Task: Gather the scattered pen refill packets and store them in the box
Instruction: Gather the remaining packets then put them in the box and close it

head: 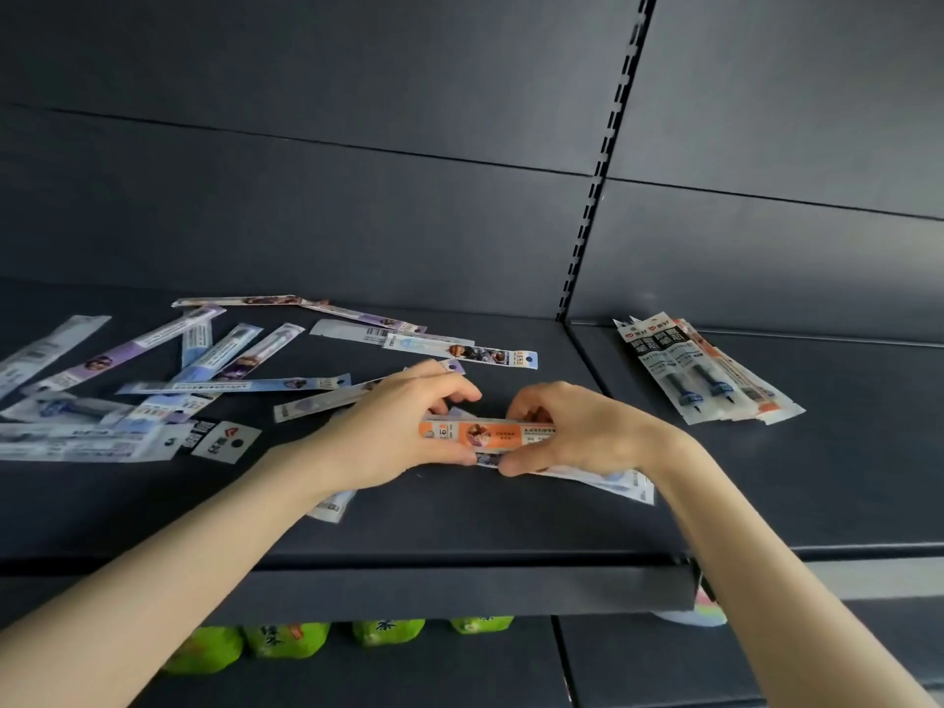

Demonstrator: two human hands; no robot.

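Note:
A small bundle of pen refill packets (488, 435), orange one on top, lies across the middle of the dark shelf (459, 513). My left hand (393, 431) grips its left end and my right hand (572, 431) grips its right end, fingers curled round it. Several loose refill packets (204, 360) in purple, blue and white lie scattered to the left and behind my hands. One long packet (459, 352) lies just beyond my left hand. A neat pile of black-and-white refill packets (700, 370) sits on the right shelf section. No box is in view.
A slotted upright post (597, 196) divides the dark back panel. The shelf's front lip (459, 590) runs below my forearms. Green bottles (286, 638) stand on the shelf underneath, and a pale object (689, 613) shows under the right edge.

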